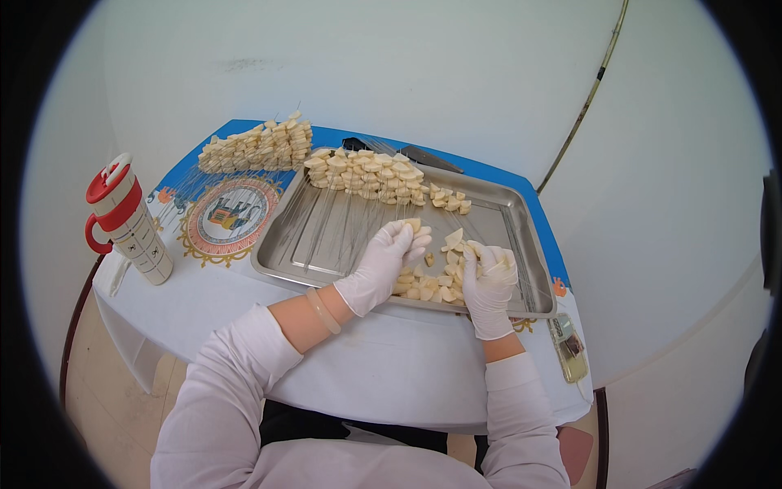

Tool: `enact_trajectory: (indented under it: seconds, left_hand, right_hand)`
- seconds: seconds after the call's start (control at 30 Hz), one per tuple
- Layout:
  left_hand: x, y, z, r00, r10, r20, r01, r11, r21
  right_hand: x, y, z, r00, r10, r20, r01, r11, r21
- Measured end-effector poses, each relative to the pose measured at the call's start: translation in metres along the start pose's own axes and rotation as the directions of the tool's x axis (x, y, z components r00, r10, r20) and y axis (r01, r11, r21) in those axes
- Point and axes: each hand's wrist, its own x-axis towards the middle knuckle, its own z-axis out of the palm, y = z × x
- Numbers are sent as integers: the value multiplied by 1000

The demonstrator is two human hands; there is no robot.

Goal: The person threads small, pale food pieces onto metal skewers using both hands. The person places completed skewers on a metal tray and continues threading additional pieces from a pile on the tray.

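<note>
My left hand [386,260], in a white glove, pinches a pale wedge-shaped food piece [415,224] above the metal tray [263,260]. My right hand [490,272], gloved too, has its fingers curled around pale pieces at the tray's near right part. Loose cut pieces [431,287] lie between and below my hands. Further back in the tray, thin metal skewers threaded with pieces [366,174] are piled, their bare ends pointing towards me. A smaller group of pieces [450,198] lies right of that pile. More bare skewers [519,263] rest along the tray's right side.
Another pile of threaded skewers [256,147] lies on the tablecloth left of the tray. A red-lidded tumbler [131,223] stands at the table's left. Behind the tray is a dark flat tool [431,159]. A phone in a clear case [568,348] lies at the right edge.
</note>
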Motion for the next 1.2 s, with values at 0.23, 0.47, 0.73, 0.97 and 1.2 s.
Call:
enact_trajectory:
  seconds: [0.23,0.47,0.73,0.97,1.2]
  left_hand:
    - [1,4,-5,995,-9,-95,-1,995,-101]
    - [2,3,-8,996,-37,-79,25,989,-146]
    - [1,4,-10,997,-67,-33,61,987,-149]
    - [-1,6,-8,997,-73,-26,68,985,-161]
    - [3,0,-8,998,5,-62,-6,1000,-8]
  right_hand:
    - [2,-5,-3,999,-40,-1,39,999,-27]
    - [2,-3,-2,998,-57,23,58,998,-39]
    - [3,-5,-2,998,-53,22,54,998,-21]
    - [1,-3,-1,998,-56,20,57,998,-25]
    - [1,-3,-2,998,-51,20,52,998,-37]
